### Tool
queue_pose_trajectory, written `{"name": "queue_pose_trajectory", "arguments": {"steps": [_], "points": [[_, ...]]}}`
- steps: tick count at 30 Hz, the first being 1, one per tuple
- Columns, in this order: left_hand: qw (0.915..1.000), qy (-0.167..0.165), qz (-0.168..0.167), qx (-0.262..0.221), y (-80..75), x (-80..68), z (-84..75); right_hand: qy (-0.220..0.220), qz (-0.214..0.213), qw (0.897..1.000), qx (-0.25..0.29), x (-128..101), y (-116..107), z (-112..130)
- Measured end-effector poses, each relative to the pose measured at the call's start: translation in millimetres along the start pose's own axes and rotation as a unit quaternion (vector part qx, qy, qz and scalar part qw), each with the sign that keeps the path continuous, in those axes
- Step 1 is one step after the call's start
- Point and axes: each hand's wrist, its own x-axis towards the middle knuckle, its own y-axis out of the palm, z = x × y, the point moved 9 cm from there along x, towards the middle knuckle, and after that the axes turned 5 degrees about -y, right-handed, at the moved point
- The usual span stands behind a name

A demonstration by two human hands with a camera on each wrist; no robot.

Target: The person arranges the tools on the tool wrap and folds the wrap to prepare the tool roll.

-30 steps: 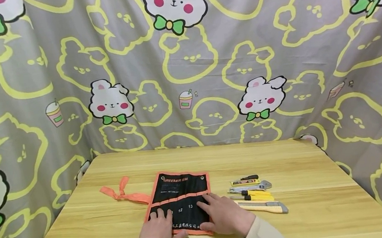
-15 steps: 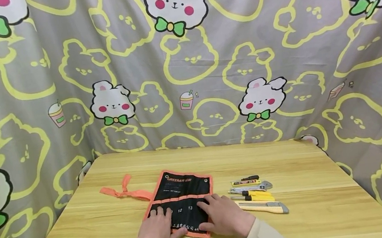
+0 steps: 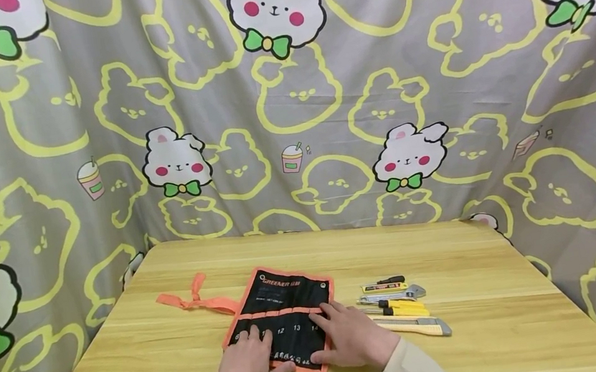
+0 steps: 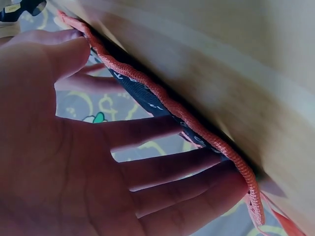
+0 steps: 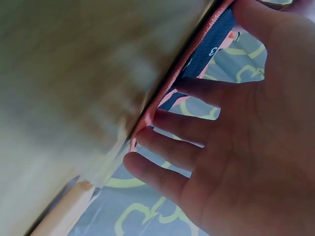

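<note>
A black tool pouch [image 3: 286, 307] with orange edging and numbered pockets lies flat on the wooden table, slightly turned. My left hand [image 3: 248, 368] rests on its lower left part, fingers spread over the pockets. On the lower right part lies my right hand [image 3: 352, 336], fingertips touching the cloth near the 14. In the left wrist view, the fingers [image 4: 167, 167] reach straight to the pouch's orange edge [image 4: 162, 93]. Fingers [image 5: 172, 147] of the right hand also touch the edging in the right wrist view. An orange tie strap [image 3: 200, 299] trails off to the left.
Right of the pouch lie a small black-handled screwdriver [image 3: 392, 280], a yellow box [image 3: 385, 287], an adjustable wrench [image 3: 397, 293], yellow-handled screwdrivers [image 3: 404, 307] and a utility knife [image 3: 420, 324]. A patterned curtain [image 3: 294, 117] hangs behind the table [image 3: 495, 311].
The pouch has turned a little clockwise under my hands, its top shifting right and its lower right corner coming nearer. Both hands stay on it. The tools have not moved.
</note>
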Motion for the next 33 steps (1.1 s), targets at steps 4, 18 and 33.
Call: {"name": "queue_pose_trajectory", "arguments": {"steps": [4, 18, 33], "points": [[0.9998, -0.011, 0.012, -0.013, 1.6, 1.4, 4.6, -0.005, 0.003, 1.000, -0.010, -1, -1, 5], [0.9967, -0.022, 0.049, -0.060, 4.4, 7.3, 20.2, -0.022, -0.007, 0.997, -0.068, -4, -1, 23], [0.9941, 0.014, 0.075, -0.077, 5.6, -2.7, 3.5, 0.000, -0.022, 1.000, 0.004, 1, -8, -6]]}}
